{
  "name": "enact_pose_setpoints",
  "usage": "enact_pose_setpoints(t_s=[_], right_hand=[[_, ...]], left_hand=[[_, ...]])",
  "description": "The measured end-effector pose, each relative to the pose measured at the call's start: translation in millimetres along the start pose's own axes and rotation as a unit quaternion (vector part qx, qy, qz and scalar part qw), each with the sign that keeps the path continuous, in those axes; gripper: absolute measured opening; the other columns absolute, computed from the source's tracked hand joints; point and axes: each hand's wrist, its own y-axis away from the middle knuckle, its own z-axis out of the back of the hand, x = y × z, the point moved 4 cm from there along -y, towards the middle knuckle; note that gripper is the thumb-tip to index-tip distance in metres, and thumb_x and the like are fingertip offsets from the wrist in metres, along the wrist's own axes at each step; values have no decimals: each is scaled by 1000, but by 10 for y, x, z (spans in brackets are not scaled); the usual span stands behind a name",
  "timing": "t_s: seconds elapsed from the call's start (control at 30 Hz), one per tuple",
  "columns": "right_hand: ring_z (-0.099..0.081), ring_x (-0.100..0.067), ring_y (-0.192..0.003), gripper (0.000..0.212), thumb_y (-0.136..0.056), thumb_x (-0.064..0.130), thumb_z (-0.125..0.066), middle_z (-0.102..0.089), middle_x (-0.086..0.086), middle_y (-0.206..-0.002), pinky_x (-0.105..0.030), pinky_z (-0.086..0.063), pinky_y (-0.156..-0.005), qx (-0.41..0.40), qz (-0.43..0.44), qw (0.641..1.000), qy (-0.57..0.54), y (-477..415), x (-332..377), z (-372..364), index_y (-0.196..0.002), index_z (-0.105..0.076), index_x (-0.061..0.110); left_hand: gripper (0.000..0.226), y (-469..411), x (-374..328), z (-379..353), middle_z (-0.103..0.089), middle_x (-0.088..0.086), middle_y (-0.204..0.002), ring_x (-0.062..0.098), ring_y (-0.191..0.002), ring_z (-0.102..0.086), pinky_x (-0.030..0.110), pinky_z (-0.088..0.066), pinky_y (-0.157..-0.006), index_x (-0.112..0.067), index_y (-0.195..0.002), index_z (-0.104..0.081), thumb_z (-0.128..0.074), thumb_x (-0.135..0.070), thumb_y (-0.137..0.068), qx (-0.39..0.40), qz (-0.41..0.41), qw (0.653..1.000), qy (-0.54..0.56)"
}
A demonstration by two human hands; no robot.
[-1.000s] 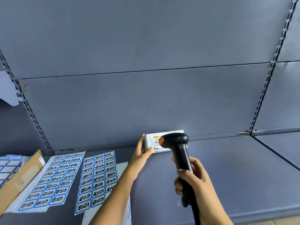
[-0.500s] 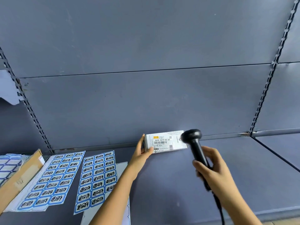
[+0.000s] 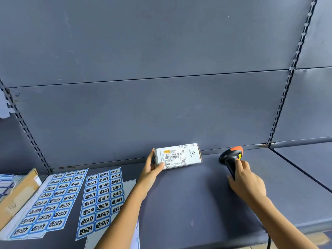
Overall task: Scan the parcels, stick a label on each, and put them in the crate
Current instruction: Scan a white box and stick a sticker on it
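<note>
Early going for this parcel, by the look of it: scan in hand or close to done, sticker and crating both left to do. All across the view, grey steel shelving (image 3: 161,114) with slotted uprights (image 3: 285,97), and no crate anywhere in sight, so nothing to report of parcels already put away. On the shelf deck (image 3: 188,203) at the left, lying flat side by side, a left sheet of blue-bordered labels (image 3: 48,203) and a right sheet of the same (image 3: 100,200), rows seemingly full, with a plain white backing sheet (image 3: 130,185) poking out from under the right one. Further left, cut by the frame edge, a brown cardboard carton (image 3: 17,196); contents hidden, only some blue-patterned paper (image 3: 6,185) showing beyond, inside or behind impossible to tell. Near the middle of the deck, close to the back panel, the left hand (image 3: 150,173) pinching the left end of the parcel (image 3: 190,155): thumb pressed on the front face near the bottom corner, fingers up the end and round behind, mostly out of sight. A small white box, seemingly resting on a long edge, printed shipping label (image 3: 173,157) with barcode facing the camera, no blue sticker visible on that face. Well apart to the right, the right hand (image 3: 248,184), fingers curled round the grip of a black barcode scanner (image 3: 230,159) with an orange cap, head low over the deck and not plainly aimed at the barcode. Likely next: freeing a hand, peeling one label, pressing onto the box. Only one parcel in view; number left unknowable.
</note>
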Motion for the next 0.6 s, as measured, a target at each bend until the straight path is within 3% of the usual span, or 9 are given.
enact_pose_setpoints(t_s=[0.07, 0.13, 0.23, 0.3, 0.37, 0.43, 0.5, 0.6], right_hand=[[-46, -28, -121, 62, -89, 50, -51, -41, -1, -137, -34, -43, -85, -8, -7, 998, 64, 3, 37, -1, -137, -32, 15], [-28, -31, -135, 76, -84, 51, -58, -28, -5, -151, -39, -36, -98, -23, -4, 999, 29, 10, 106, 40, -145, -28, 15], [-16, -29, -141, 96, -77, 36, -72, -14, -5, -158, -39, -23, -111, -36, 109, 983, -143, -3, 349, 99, -152, -16, 15], [-15, -17, -143, 103, -75, 26, -77, -13, 4, -156, -29, -18, -115, 9, 180, 934, -308, 4, 530, 184, -152, -10, 21], [-28, -7, -135, 102, -74, 18, -79, -21, 13, -148, -23, -31, -108, 82, 185, 865, -459, 21, 629, 260, -149, -12, 33], [-46, -4, -119, 90, -74, 11, -78, -35, 13, -138, -15, -46, -87, 140, 168, 818, -531, 31, 638, 274, -138, -24, 41], [-51, -7, -113, 76, -72, 13, -79, -45, 8, -128, -13, -47, -80, 164, 190, 834, -491, 58, 626, 228, -127, -35, 39], [-44, -8, -115, 61, -74, 15, -77, -41, 6, -125, -4, -38, -80, 165, 216, 868, -415, 105, 621, 152, -121, -43, 35]], left_hand=[[67, 25, -27, -12, -58, -23, -125, 4, -123, -50, 40, -31, -113, -51, -138, -29, -65, -31, -85, 0, 4, 1000, 3], [63, 47, -84, -35, -54, -17, -133, 6, -124, -49, 38, -31, -113, -51, -137, -31, -63, -25, -89, -1, 9, 1000, 20], [55, 95, -213, -73, -55, -6, -132, 11, -118, -53, 33, -35, -106, -43, -136, -33, -55, -15, -94, 5, 33, 998, 57], [49, 149, -327, -108, -62, -3, -119, 14, -107, -58, 34, -40, -100, -40, -133, -39, -56, -17, -93, 32, 63, 996, 62], [40, 259, -453, -139, -66, 1, -106, 19, -97, -60, 35, -47, -93, -38, -127, -47, -57, -25, -92, 76, 104, 991, 38], [37, 377, -522, -131, -64, 8, -106, 25, -97, -61, 38, -51, -92, -35, -127, -49, -57, -36, -91, 110, 134, 985, -8], [37, 486, -520, -103, -62, 6, -116, 22, -93, -62, 35, -53, -89, -33, -126, -49, -53, -44, -92, 126, 144, 978, -79], [41, 581, -425, -68, -59, -7, -123, 14, -87, -59, 24, -52, -73, -35, -125, -49, -47, -56, -90, 105, 139, 963, -205]])
